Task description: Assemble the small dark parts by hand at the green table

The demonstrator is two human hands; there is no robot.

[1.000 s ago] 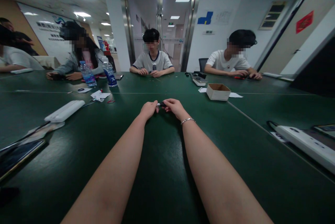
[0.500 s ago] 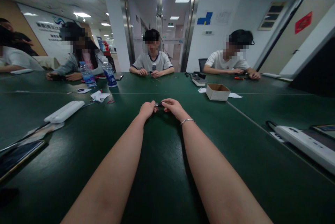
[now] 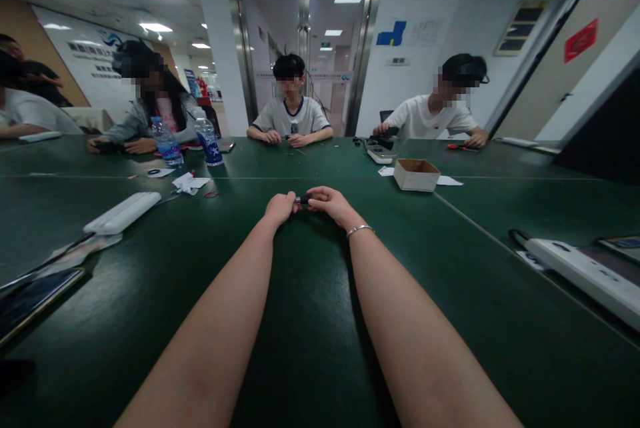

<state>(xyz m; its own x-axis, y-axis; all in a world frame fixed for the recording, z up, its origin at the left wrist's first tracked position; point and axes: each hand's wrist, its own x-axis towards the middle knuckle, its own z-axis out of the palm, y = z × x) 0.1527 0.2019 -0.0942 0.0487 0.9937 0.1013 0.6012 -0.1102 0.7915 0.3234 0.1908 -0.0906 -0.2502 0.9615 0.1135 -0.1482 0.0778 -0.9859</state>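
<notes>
Both my arms stretch out over the dark green table (image 3: 310, 321). My left hand (image 3: 281, 207) and my right hand (image 3: 330, 203) meet at the middle of the table, fingers pinched together. Between them they grip a small dark part with a metal end (image 3: 303, 199), too small to name. A thin bracelet (image 3: 360, 230) circles my right wrist. Both hands hover just above or rest on the tabletop; I cannot tell which.
A white power strip (image 3: 123, 212) lies to the left and another (image 3: 585, 273) to the right. An open cardboard box (image 3: 417, 175) stands ahead right. Two water bottles (image 3: 209, 140) and paper scraps (image 3: 191, 182) sit ahead left. Several people sit along the far edge.
My hands stay together on the small part with hardly any shift. The person at the far right has reached an arm leftward across the table.
</notes>
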